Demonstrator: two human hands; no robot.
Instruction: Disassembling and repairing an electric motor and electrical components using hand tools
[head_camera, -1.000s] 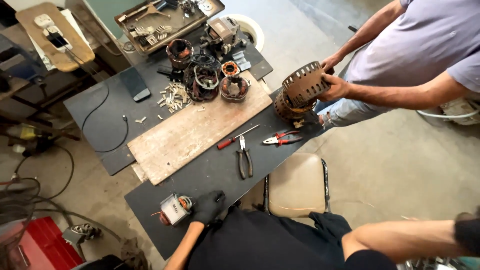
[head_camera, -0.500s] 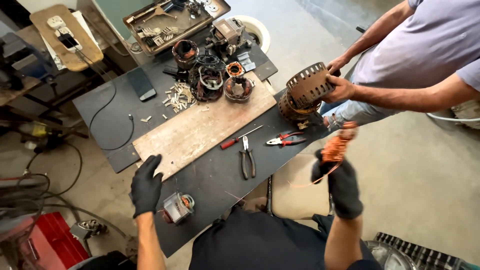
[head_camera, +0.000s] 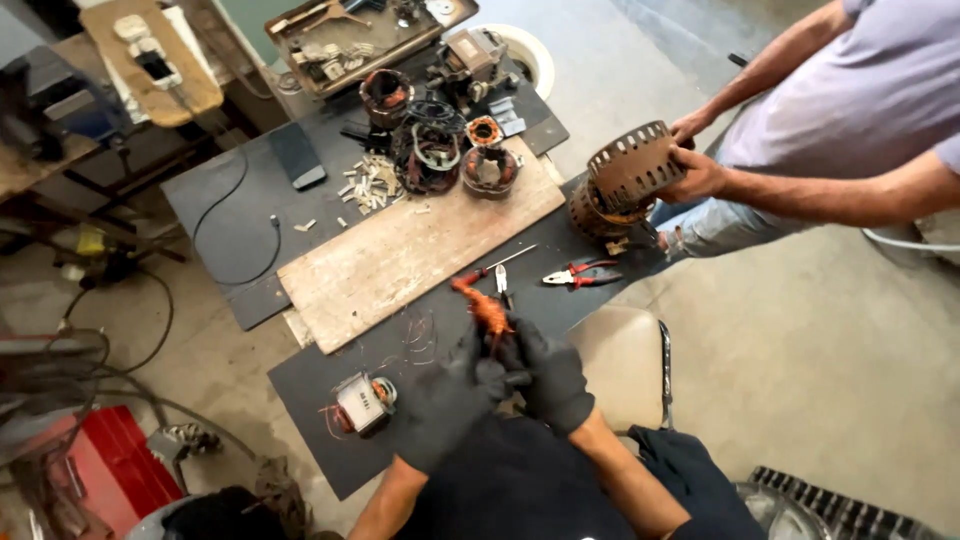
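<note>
Both gloved hands have come together since half a second ago: left hand (head_camera: 455, 385) and right hand (head_camera: 550, 375) pinch the orange copper coil (head_camera: 487, 310) over the tabletop (head_camera: 310, 385). Loose wire could snag pliers (head_camera: 580, 274).

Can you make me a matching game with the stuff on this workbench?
Things:
1. copper wire bundle
2. slotted metal drum
3. wooden board
4. small motor

Places:
A. flat in the middle of the dark bench
B. held between the gloved left hand and right hand
C. gripped by another person's hands
D. near the bench's front edge

Pairs: 1-B, 2-C, 3-A, 4-D
</note>
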